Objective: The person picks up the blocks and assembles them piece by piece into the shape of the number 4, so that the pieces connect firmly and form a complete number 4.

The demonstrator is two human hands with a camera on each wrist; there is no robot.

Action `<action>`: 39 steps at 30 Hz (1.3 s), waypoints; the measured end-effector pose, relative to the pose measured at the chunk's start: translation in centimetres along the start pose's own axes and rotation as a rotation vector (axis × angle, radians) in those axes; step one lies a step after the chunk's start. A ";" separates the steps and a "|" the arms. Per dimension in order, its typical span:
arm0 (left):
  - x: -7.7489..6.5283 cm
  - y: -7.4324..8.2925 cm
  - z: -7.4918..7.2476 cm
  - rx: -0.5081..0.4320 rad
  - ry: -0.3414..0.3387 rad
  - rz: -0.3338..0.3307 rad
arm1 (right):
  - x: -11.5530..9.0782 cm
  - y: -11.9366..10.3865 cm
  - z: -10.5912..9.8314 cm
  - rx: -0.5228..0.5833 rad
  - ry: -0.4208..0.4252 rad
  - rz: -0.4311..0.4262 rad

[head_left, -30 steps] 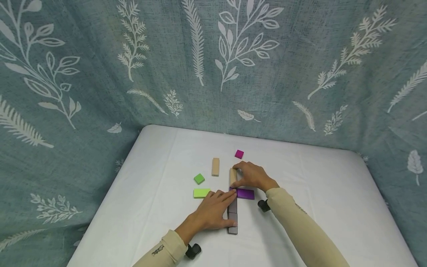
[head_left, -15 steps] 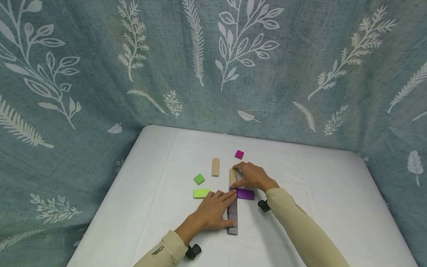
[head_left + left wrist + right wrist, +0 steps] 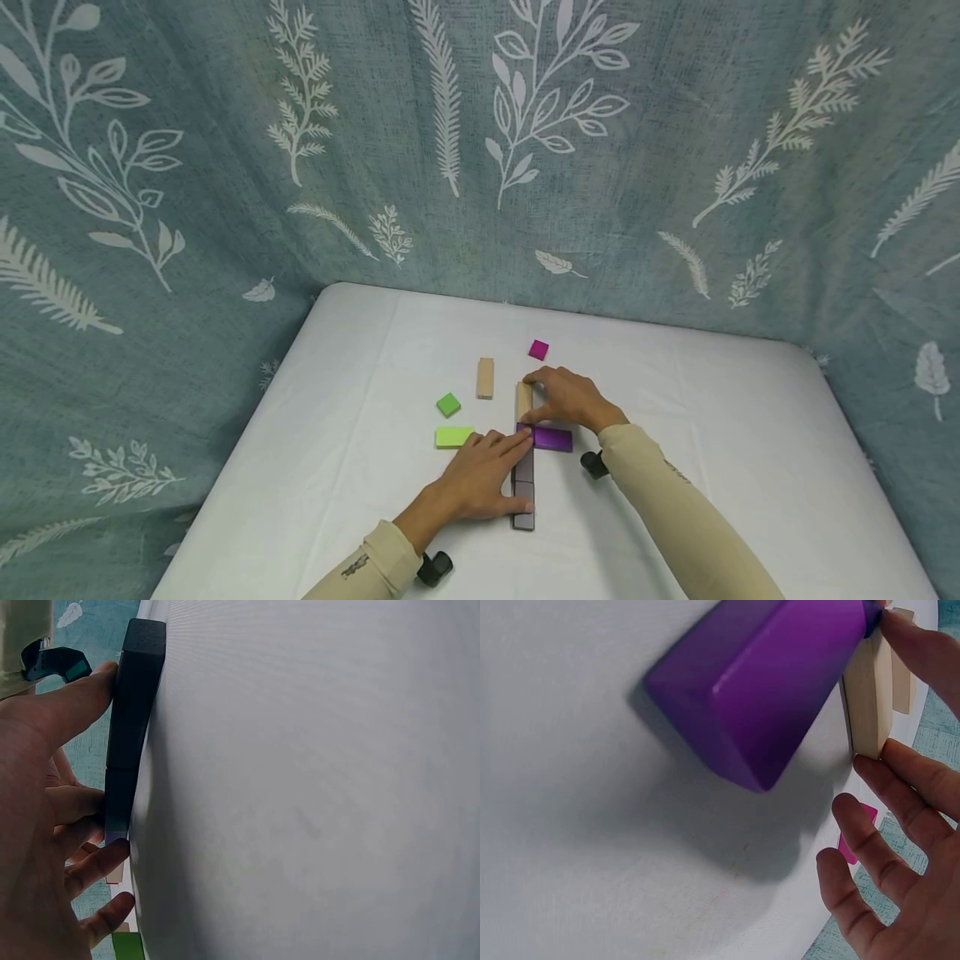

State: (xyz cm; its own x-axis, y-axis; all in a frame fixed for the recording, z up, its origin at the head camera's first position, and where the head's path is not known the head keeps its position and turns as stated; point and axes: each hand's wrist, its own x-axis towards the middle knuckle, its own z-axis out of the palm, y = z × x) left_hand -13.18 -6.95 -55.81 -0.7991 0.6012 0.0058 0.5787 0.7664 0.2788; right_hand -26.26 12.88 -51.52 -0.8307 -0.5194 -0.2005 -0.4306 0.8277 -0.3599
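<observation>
hands and blocks keep their places since the earlier frame. the right hand [image 3: 572,397] clamps its fingers on both ends of a wooden block [image 3: 523,401], at twelve o'clock from the dark blocks [image 3: 523,468] that the left hand [image 3: 478,477] touches, fingers apart. the wood is slim, straight-edged, pale.

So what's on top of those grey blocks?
The left hand: in the head view its thumb lies on the grey blocks and its fingers reach over their far end. Bare grey shows between; the patches directly beneath thumb and fingers are covered.
</observation>
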 end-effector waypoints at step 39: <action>0.2 -0.1 0.4 0.017 -0.010 -0.010 | -1.3 0.5 0.4 0.043 0.024 -0.017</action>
State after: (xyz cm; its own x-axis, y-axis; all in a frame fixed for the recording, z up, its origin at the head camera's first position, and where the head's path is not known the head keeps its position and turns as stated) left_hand -13.34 -6.77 -56.19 -0.8034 0.5954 -0.0069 0.5730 0.7763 0.2628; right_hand -25.26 13.90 -51.79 -0.8317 -0.5278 -0.1726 -0.4295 0.8085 -0.4023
